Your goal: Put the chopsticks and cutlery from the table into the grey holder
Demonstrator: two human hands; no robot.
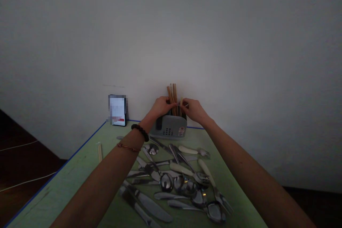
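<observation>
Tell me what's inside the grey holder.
Chopsticks stand inside the holder, their upper ends showing above its rim. Its front hides their lower ends and anything deeper, and the left hand covers part of the opening.

It's dim in here, the light falling softest and palest on the middle of the plain wall (171, 35). A green table (80, 164), edged in blue, stands against it; dark floor (16, 142) shows on the left.
</observation>
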